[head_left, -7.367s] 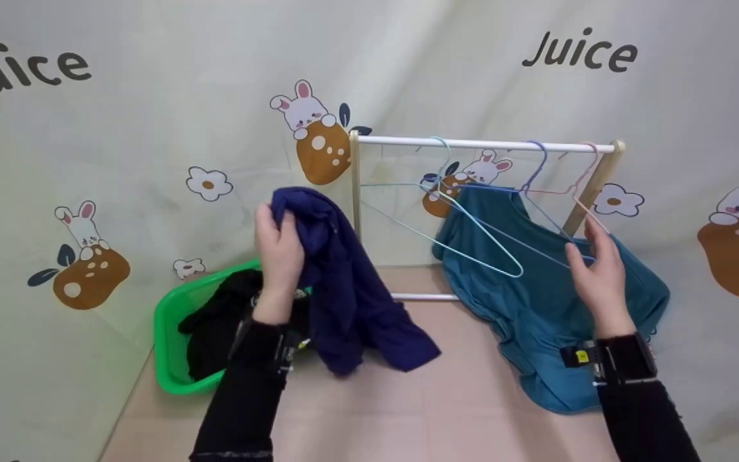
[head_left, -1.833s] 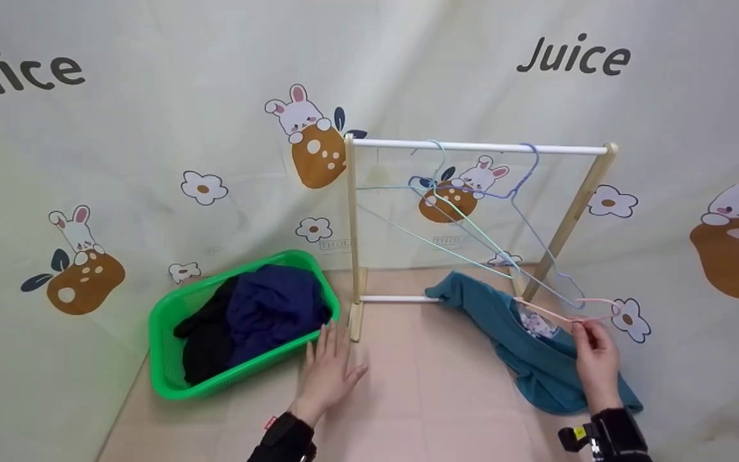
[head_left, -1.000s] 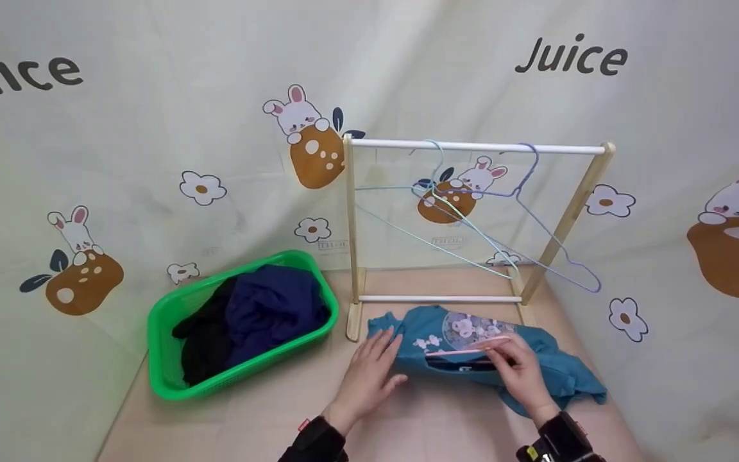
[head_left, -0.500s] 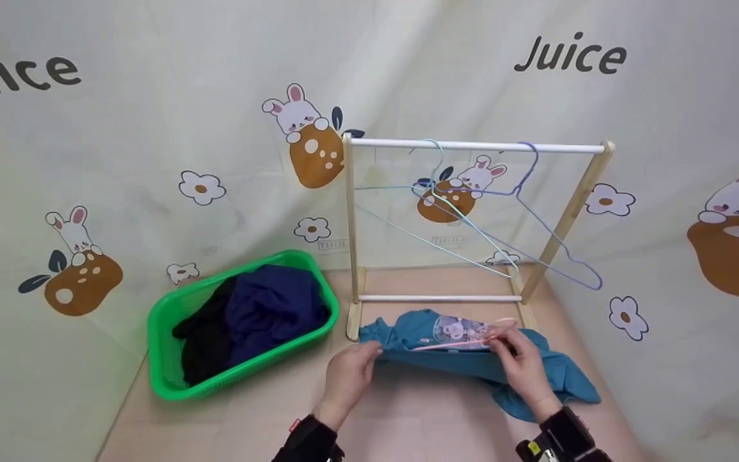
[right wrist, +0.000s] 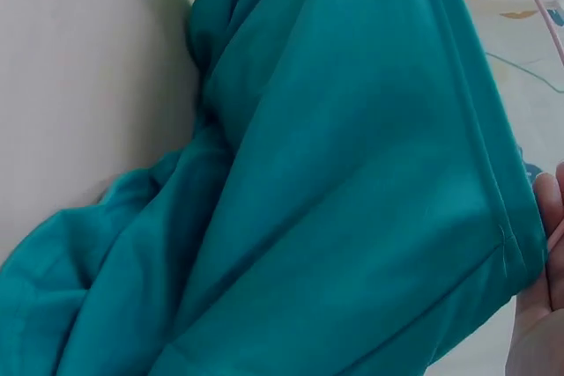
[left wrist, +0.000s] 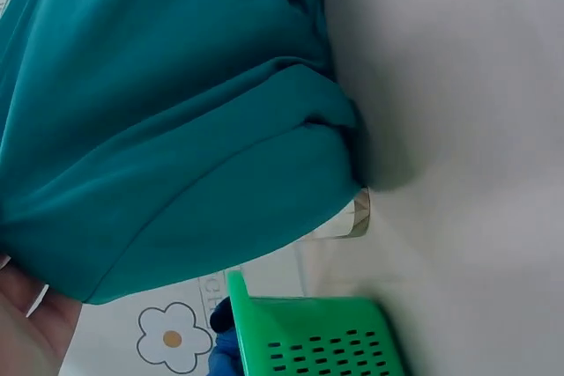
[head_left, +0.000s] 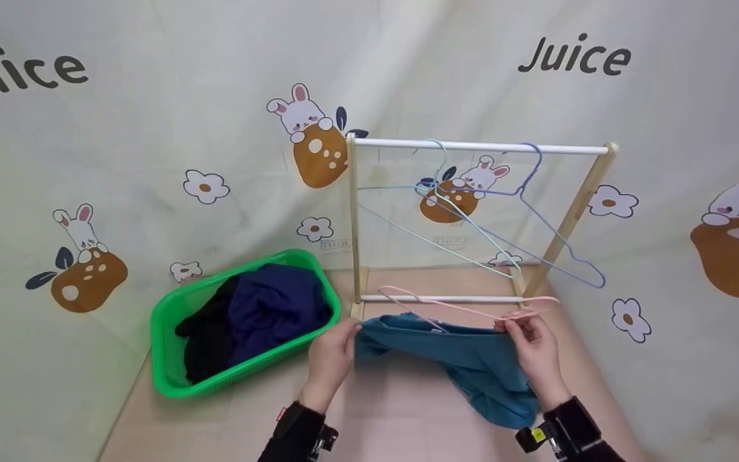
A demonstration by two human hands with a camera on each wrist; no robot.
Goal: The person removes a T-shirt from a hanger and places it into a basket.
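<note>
1. One end of the teal cotton T-shirt [head_left: 466, 359] is being pinched by the curled fingers of the left hand [head_left: 331, 359].
2. The shirt's other end and the thin pink wire hanger [head_left: 466, 308] are being pinched together by the right hand [head_left: 533, 350].
3. The shirt is being held stretched between both hands, sagging just above the beige floor [head_left: 408, 417], in front of the wooden clothes rack [head_left: 478, 147].
4. Dark clothes are being held in the green plastic basket [head_left: 170, 366] left of the rack.

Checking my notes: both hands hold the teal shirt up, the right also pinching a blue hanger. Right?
Not quite: the hanger in the right hand is pink, as the head view shows. Both hands, left hand too, do hold the teal shirt.
</note>
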